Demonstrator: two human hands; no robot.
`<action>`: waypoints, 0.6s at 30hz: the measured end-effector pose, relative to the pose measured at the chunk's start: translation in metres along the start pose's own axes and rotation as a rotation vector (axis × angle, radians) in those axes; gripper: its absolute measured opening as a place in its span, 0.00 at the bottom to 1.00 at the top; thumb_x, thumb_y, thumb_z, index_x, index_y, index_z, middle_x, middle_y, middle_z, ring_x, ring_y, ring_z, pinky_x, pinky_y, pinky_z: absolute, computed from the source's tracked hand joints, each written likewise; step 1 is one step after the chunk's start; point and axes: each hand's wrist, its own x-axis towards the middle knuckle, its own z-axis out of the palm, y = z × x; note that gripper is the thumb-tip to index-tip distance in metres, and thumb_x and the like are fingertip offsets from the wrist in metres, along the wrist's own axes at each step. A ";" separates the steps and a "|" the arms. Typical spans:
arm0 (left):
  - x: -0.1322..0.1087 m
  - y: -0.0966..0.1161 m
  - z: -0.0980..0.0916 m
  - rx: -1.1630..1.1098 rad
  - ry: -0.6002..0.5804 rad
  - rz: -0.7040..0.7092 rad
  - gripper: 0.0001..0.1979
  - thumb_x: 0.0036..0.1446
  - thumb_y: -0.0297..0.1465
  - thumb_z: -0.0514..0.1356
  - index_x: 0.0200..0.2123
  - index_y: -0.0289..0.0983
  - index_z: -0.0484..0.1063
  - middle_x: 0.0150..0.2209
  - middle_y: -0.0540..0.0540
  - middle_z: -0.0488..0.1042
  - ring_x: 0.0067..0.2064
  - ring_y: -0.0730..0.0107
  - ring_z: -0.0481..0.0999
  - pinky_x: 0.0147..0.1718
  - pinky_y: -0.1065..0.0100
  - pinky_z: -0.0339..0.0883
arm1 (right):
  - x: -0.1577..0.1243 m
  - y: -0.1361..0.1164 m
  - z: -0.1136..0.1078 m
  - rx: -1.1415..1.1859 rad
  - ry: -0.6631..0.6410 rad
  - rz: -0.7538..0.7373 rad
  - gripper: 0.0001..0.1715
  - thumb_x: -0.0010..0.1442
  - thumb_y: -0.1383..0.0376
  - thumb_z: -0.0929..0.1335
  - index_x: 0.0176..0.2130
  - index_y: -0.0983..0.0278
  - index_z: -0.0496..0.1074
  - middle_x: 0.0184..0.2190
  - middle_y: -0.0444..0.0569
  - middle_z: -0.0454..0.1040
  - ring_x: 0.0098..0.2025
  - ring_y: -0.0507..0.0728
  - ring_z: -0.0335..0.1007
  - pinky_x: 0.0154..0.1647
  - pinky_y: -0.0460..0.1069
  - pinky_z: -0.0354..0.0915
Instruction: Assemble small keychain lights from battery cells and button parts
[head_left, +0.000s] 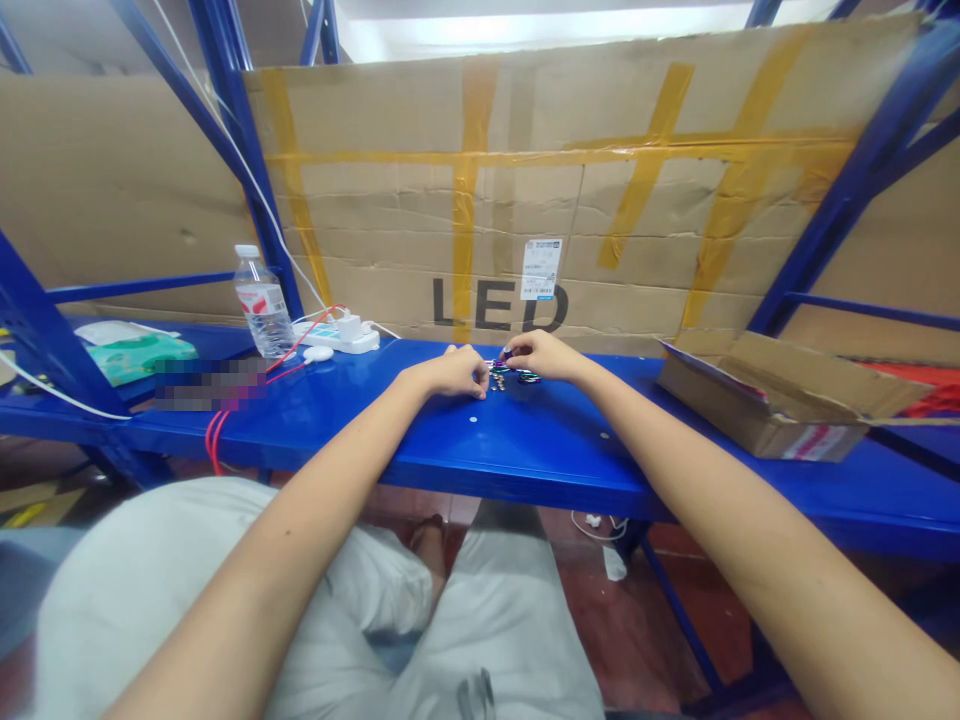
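Over the blue shelf top [517,440], my left hand [459,372] is closed, with fingers curled downward; anything inside them is hidden. Opposite it, my right hand [546,356] pinches a small dark piece between thumb and fingertips, too small to name. Several small shiny metallic pieces [499,381] lie on the blue surface between the hands. A little cluster of shiny coloured pieces [529,377] sits just under my right hand. Their exact kind is too small to make out.
An open cardboard box [765,410] stands at the right. On the left are a water bottle [262,305], a white power strip [352,336], red cables [216,435] and a green tissue pack [142,355]. A large taped cardboard sheet [390,220] closes off the back.
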 end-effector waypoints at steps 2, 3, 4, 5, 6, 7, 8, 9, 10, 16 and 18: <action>0.001 -0.003 0.000 -0.009 -0.006 0.017 0.05 0.51 0.31 0.64 0.30 0.38 0.80 0.33 0.48 0.80 0.42 0.62 0.73 0.53 0.57 0.55 | 0.000 0.001 0.000 0.010 -0.012 0.000 0.10 0.54 0.65 0.69 0.36 0.68 0.78 0.29 0.49 0.78 0.30 0.55 0.69 0.32 0.48 0.61; 0.001 -0.004 0.000 -0.013 -0.003 0.028 0.05 0.50 0.31 0.64 0.30 0.38 0.80 0.32 0.48 0.80 0.42 0.63 0.73 0.53 0.57 0.55 | 0.000 0.001 0.000 0.014 -0.019 -0.002 0.10 0.54 0.66 0.69 0.36 0.68 0.78 0.29 0.49 0.78 0.31 0.55 0.70 0.33 0.48 0.62; 0.001 -0.005 0.000 -0.015 0.002 0.040 0.05 0.50 0.30 0.64 0.30 0.38 0.80 0.32 0.48 0.80 0.41 0.63 0.74 0.53 0.57 0.56 | 0.000 0.002 0.000 0.015 -0.026 -0.008 0.10 0.54 0.66 0.69 0.36 0.68 0.78 0.30 0.49 0.78 0.31 0.55 0.70 0.34 0.48 0.63; 0.001 -0.005 0.001 -0.018 0.011 0.052 0.05 0.50 0.30 0.64 0.29 0.38 0.80 0.32 0.48 0.80 0.41 0.64 0.74 0.52 0.58 0.56 | 0.000 0.003 0.000 0.013 -0.033 -0.016 0.10 0.54 0.67 0.68 0.37 0.68 0.78 0.30 0.50 0.79 0.31 0.55 0.70 0.35 0.48 0.63; 0.001 -0.005 0.001 -0.021 0.029 0.062 0.05 0.50 0.30 0.63 0.29 0.38 0.80 0.32 0.49 0.80 0.41 0.64 0.74 0.52 0.58 0.57 | 0.001 0.003 0.000 0.005 -0.037 -0.026 0.10 0.54 0.68 0.68 0.37 0.68 0.78 0.31 0.49 0.79 0.32 0.55 0.71 0.35 0.48 0.63; 0.001 -0.005 0.001 -0.027 0.066 0.076 0.05 0.50 0.29 0.63 0.30 0.38 0.80 0.32 0.49 0.80 0.41 0.64 0.74 0.51 0.59 0.59 | 0.001 0.004 0.000 -0.006 -0.036 -0.037 0.11 0.54 0.69 0.68 0.37 0.67 0.78 0.32 0.49 0.79 0.33 0.55 0.71 0.36 0.48 0.63; 0.001 -0.004 0.001 -0.039 0.128 0.093 0.05 0.50 0.29 0.63 0.31 0.38 0.80 0.33 0.48 0.80 0.40 0.65 0.74 0.50 0.60 0.60 | 0.001 0.005 0.001 -0.021 -0.029 -0.046 0.11 0.54 0.69 0.68 0.37 0.67 0.78 0.32 0.49 0.80 0.33 0.55 0.71 0.37 0.48 0.63; 0.002 -0.003 0.001 -0.055 0.218 0.113 0.06 0.51 0.28 0.62 0.32 0.38 0.79 0.34 0.48 0.80 0.40 0.65 0.74 0.48 0.61 0.62 | 0.001 0.006 0.001 -0.038 -0.016 -0.051 0.11 0.53 0.70 0.67 0.36 0.67 0.79 0.33 0.49 0.80 0.34 0.55 0.71 0.37 0.48 0.63; 0.003 -0.002 0.002 -0.073 0.325 0.138 0.07 0.52 0.27 0.61 0.34 0.37 0.78 0.34 0.47 0.79 0.40 0.66 0.74 0.46 0.63 0.64 | 0.001 0.006 0.002 -0.052 0.001 -0.052 0.11 0.53 0.71 0.67 0.37 0.67 0.79 0.33 0.49 0.80 0.35 0.55 0.72 0.37 0.48 0.63; 0.011 0.007 0.004 -0.069 0.670 0.290 0.06 0.58 0.25 0.58 0.39 0.36 0.72 0.38 0.45 0.77 0.40 0.68 0.74 0.42 0.65 0.67 | 0.003 0.009 0.007 -0.027 0.082 -0.068 0.09 0.52 0.71 0.68 0.35 0.67 0.78 0.35 0.50 0.80 0.38 0.57 0.72 0.39 0.49 0.63; 0.012 0.008 0.005 -0.035 0.667 0.323 0.06 0.60 0.25 0.58 0.40 0.36 0.71 0.39 0.44 0.77 0.41 0.67 0.74 0.42 0.65 0.67 | 0.003 0.008 0.008 0.007 0.082 -0.091 0.08 0.52 0.70 0.68 0.33 0.67 0.77 0.33 0.49 0.79 0.37 0.57 0.72 0.39 0.49 0.63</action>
